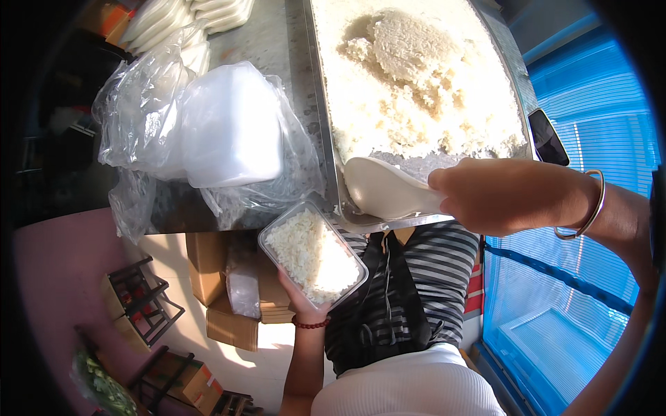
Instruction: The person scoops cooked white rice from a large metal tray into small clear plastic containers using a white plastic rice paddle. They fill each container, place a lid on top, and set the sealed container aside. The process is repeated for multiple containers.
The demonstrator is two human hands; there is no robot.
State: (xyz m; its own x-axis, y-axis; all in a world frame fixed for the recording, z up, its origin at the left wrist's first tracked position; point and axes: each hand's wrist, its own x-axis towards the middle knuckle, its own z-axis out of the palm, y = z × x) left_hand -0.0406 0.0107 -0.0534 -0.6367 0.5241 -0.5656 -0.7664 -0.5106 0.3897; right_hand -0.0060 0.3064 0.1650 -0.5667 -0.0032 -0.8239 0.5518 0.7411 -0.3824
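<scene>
My left hand [304, 299] holds a clear plastic container [359, 283] from below, and cooked white rice [312, 257] fills much of it. My right hand [494, 196] grips the handle of a white rice paddle [377, 190]. The paddle's bowl rests at the near left corner of a large metal tray [323, 104], its rounded back upward. Rice [364, 114] covers most of the tray, with a clump [411, 44] heaped on top. Some of the tray's bottom shows near the paddle. Left of the tray, stacked empty plastic containers [234, 125] lie in a torn clear bag [140, 114].
More stacked containers or lids [221, 13] stand at the far left of the metal table [260, 44]. A phone [549, 136] lies right of the tray, beside a blue translucent cover [588, 197]. Below the table is an open cardboard box [205, 270]; stools [140, 301] stand lower left.
</scene>
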